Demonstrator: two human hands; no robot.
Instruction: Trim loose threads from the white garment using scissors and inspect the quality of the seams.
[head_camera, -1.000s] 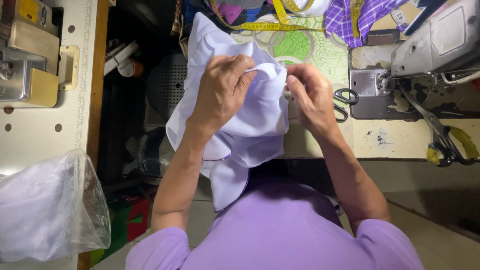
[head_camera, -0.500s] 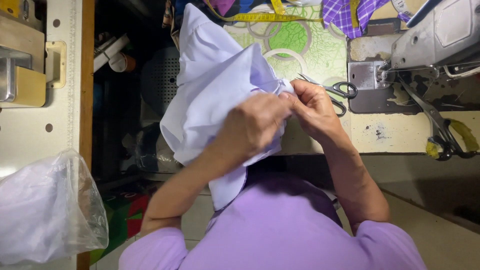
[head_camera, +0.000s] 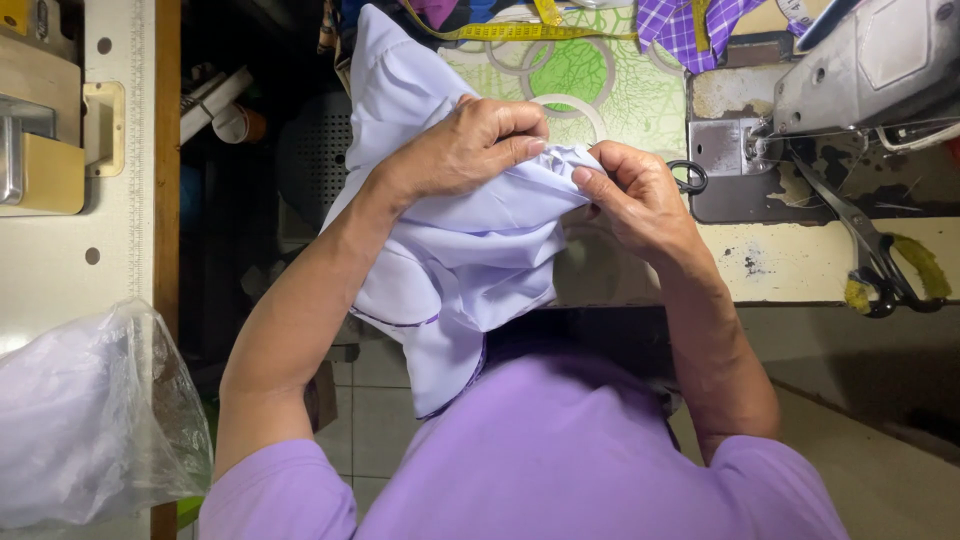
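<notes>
I pinch the bunched pale lilac cloth (head_camera: 470, 240) between left hand (head_camera: 465, 150) and right hand (head_camera: 635, 200), both grips pressed together on it, lifted over the tabletop (head_camera: 790, 265) so the folds stay gathered.

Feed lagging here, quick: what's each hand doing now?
Left hand: closed, gripping the cloth.
Right hand: closed, pinching the same cloth's bunched edge.

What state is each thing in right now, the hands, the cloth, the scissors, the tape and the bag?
Left hand: closed, pinching the cloth.
Right hand: closed, pinching the cloth next to the left hand.
Cloth: bunched at the hands, hanging loose below.
Big scissors: shut, lying on the table.
Small scissors: mostly hidden by the right hand, cannot tell.
Tape: unrolled, lying loose.
Plastic bag: crumpled.
</notes>
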